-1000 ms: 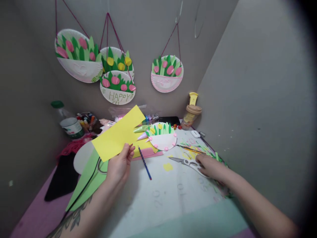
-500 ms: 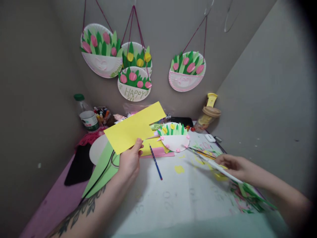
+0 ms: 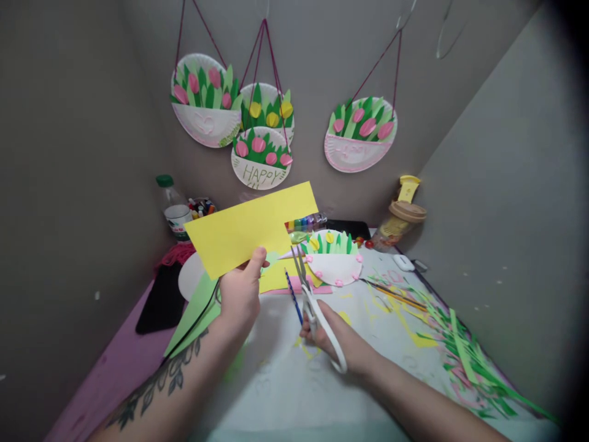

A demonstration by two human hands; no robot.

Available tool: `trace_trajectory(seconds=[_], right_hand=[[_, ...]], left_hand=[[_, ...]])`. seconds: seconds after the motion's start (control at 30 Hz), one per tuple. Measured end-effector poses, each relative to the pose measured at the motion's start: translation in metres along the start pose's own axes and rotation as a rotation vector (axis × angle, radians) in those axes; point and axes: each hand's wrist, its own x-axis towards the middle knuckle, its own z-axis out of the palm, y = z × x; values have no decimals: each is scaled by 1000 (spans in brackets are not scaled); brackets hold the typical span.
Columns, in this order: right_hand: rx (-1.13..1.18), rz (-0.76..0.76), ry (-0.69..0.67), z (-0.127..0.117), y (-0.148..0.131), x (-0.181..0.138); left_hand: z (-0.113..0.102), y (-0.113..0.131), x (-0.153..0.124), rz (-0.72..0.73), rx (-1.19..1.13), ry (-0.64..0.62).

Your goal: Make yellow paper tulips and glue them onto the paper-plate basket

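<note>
My left hand (image 3: 242, 288) pinches the lower edge of a yellow sheet of paper (image 3: 246, 227), which is raised above the table and has a notch cut from its right side. White-handled scissors (image 3: 317, 316) are in my right hand (image 3: 334, 334), their blades parted and pointing up toward the paper, apart from it. Just beside the scissors lies a blue pencil (image 3: 293, 294). Behind them sits a small paper-plate basket (image 3: 334, 268) with green leaves, yellow tulips and pink dots. Yellow and pink sheets (image 3: 276, 279) are partly hidden under my left hand.
Paper scraps (image 3: 464, 350) and pencils (image 3: 405, 296) lie at the right. A lidded cup (image 3: 400, 221) and a bottle (image 3: 175, 209) stand at the back. Left are a black tablet-like slab (image 3: 159, 301) and green paper (image 3: 196, 319). Plate baskets (image 3: 262, 166) hang on the wall.
My right hand has brought the scissors from the scraps at the right to the middle, and their blades now stand apart. My left hand still holds the yellow paper. The view has shifted slightly.
</note>
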Motion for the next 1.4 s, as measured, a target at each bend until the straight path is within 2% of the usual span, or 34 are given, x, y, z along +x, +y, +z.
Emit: trace_trajectory(seconds=[0.2, 0.43, 0.8, 1.13, 1.4], right_hand=[[-6, -4, -36, 14, 6, 9], [-19, 9, 18, 14, 16, 10], [-21, 29, 41, 15, 9, 8], [60, -9, 13, 13, 14, 7], [-9, 37, 55, 12, 10, 7]], left_hand=[[8, -6, -18, -30, 79, -69], [14, -11, -30, -79, 118, -120], [15, -19, -33, -61, 32, -143], [13, -15, -30, -62, 82, -131], [14, -13, -33, -86, 109, -148]])
